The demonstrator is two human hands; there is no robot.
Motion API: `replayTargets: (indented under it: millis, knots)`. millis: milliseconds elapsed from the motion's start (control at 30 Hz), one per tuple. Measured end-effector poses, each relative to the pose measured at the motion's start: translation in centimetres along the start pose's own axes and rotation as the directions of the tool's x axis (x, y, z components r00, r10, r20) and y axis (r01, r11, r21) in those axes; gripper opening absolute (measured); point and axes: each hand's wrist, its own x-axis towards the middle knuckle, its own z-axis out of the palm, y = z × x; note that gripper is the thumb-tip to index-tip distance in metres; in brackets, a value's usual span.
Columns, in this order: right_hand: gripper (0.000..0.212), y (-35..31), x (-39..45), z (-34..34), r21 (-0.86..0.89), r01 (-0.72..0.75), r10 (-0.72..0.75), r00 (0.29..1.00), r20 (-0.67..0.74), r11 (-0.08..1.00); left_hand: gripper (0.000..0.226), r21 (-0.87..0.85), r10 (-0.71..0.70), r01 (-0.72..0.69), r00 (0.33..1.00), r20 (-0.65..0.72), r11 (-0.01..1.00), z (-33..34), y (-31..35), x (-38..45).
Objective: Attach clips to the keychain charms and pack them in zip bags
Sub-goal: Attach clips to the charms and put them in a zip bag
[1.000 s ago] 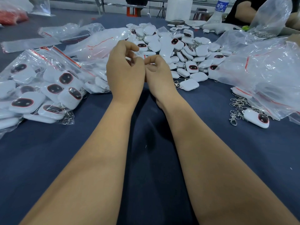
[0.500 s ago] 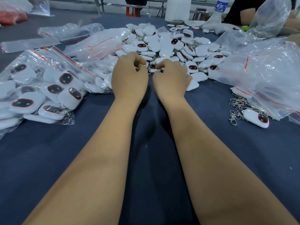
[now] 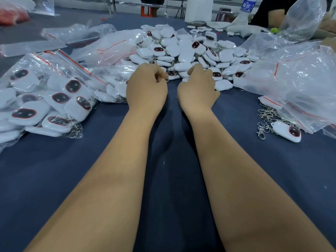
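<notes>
A heap of white keychain charms (image 3: 183,51) with dark red-rimmed faces lies at the table's middle back. My left hand (image 3: 146,88) sits at the heap's near edge with its fingers curled. Its fingertips pinch a small metal clip (image 3: 167,79) joined to a charm (image 3: 171,74) lying between my hands. My right hand (image 3: 197,86) rests knuckles-up on the near charms, fingers curled under; what they hold is hidden. Filled zip bags (image 3: 45,95) lie at the left. Loose metal clips (image 3: 264,120) and one charm (image 3: 287,131) lie at the right.
Clear zip bags (image 3: 300,84) with red seals are piled at the right and behind the filled ones. The table has a dark blue cloth (image 3: 169,142). At the far right sit another person's arm (image 3: 274,17) and a water bottle (image 3: 247,5).
My hands, raised and pressed together a second ago, have dropped to the heap's near edge and drawn apart.
</notes>
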Motion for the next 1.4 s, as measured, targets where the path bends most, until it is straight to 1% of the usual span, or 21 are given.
replayTargets:
  millis: [33, 67, 133, 200, 267, 367, 467, 533, 633, 700, 733, 767, 833, 933, 1000, 1067, 1167, 1300, 1400]
  knots:
    - [0.032, -0.07, -0.01, -0.05, 0.055, 0.028, -0.026, 0.999, -0.02, 0.998, 0.025, -0.006, -0.015, 0.015, 1.0, 0.021, 1.0, 0.07, -0.06, 0.0]
    - [0.028, -0.13, -0.02, -0.03, 0.145, 0.048, -0.044, 0.999, -0.031, 0.988, 0.026, -0.013, -0.029, 0.03, 0.999, 0.044, 0.999, 0.14, -0.13, 0.01]
    - [0.02, -0.23, -0.06, 0.11, 0.393, 0.029, -0.02, 0.999, -0.027, 0.919, 0.027, -0.019, -0.039, 0.041, 0.996, 0.076, 0.999, 0.19, -0.24, 0.04]
    - [0.015, -0.35, -0.05, 0.16, 0.611, -0.056, 0.056, 0.998, 0.019, 0.79, 0.029, -0.03, -0.034, 0.036, 0.996, 0.078, 0.999, 0.11, -0.22, 0.04]
    - [0.015, -0.59, 0.0, 0.26, 0.751, -0.154, 0.088, 0.988, 0.127, 0.642, 0.032, -0.045, -0.035, 0.038, 0.996, 0.076, 0.998, -0.01, -0.11, -0.05]
    - [0.024, -0.76, 0.24, 0.48, 0.847, -0.274, 0.059, 0.959, 0.278, 0.456, 0.034, -0.067, -0.05, 0.056, 0.996, 0.076, 0.996, -0.12, 0.08, -0.2]
    - [0.028, -0.66, 0.41, 0.35, 0.894, -0.352, 0.04, 0.934, 0.356, 0.278, 0.032, -0.101, -0.08, 0.089, 0.992, 0.096, 0.991, -0.19, 0.2, -0.28]
    - [0.026, -0.6, 0.41, 0.25, 0.905, -0.376, 0.032, 0.925, 0.378, 0.199, 0.027, -0.141, -0.099, 0.114, 0.989, 0.107, 0.983, -0.17, 0.29, -0.25]
    - [0.029, -0.58, 0.37, 0.14, 0.92, -0.373, 0.014, 0.927, 0.374, 0.116, 0.028, -0.164, -0.106, 0.124, 0.987, 0.118, 0.979, -0.18, 0.47, -0.35]
    - [0.027, -0.62, 0.38, 0.17, 0.921, -0.371, 0.001, 0.927, 0.374, 0.115, 0.022, -0.131, -0.097, 0.113, 0.988, 0.117, 0.985, -0.13, 0.44, -0.23]
    - [0.025, -0.61, 0.42, 0.2, 0.919, -0.369, -0.01, 0.927, 0.374, 0.141, 0.023, -0.104, -0.094, 0.106, 0.989, 0.111, 0.989, -0.09, 0.4, -0.17]
    - [0.023, -0.58, 0.47, 0.25, 0.914, -0.364, -0.023, 0.927, 0.374, 0.181, 0.024, -0.091, -0.097, 0.107, 0.99, 0.104, 0.99, -0.06, 0.37, -0.14]
    - [0.022, -0.58, 0.51, 0.32, 0.892, -0.349, -0.053, 0.924, 0.378, 0.287, 0.023, -0.123, -0.108, 0.12, 0.99, 0.094, 0.985, 0.0, 0.25, -0.03]
    - [0.029, -0.78, 0.16, 0.45, 0.841, -0.285, -0.11, 0.922, 0.372, 0.461, 0.022, -0.204, -0.121, 0.131, 0.991, 0.064, 0.97, -0.1, 0.26, 0.02]
    - [0.032, -0.81, -0.07, 0.71, 0.808, -0.227, -0.143, 0.923, 0.356, 0.544, 0.026, -0.21, -0.12, 0.126, 0.992, 0.045, 0.969, -0.21, 0.37, -0.02]
    - [0.033, -0.71, -0.09, 0.86, 0.802, -0.214, -0.145, 0.926, 0.348, 0.558, 0.027, -0.227, -0.139, 0.146, 0.989, 0.049, 0.963, -0.22, 0.45, -0.06]
    - [0.028, -0.46, 0.1, 0.83, 0.818, -0.256, -0.125, 0.922, 0.367, 0.515, 0.028, -0.246, -0.182, 0.195, 0.98, 0.077, 0.949, -0.2, 0.46, 0.02]
    - [0.022, -0.33, 0.02, 0.79, 0.836, -0.291, -0.123, 0.914, 0.387, 0.465, 0.028, -0.203, -0.15, 0.169, 0.983, 0.105, 0.964, -0.26, 0.51, -0.09]
    - [0.023, -0.39, 0.08, 0.79, 0.835, -0.288, -0.125, 0.914, 0.386, 0.469, 0.031, -0.21, -0.133, 0.154, 0.985, 0.11, 0.965, -0.29, 0.55, -0.21]
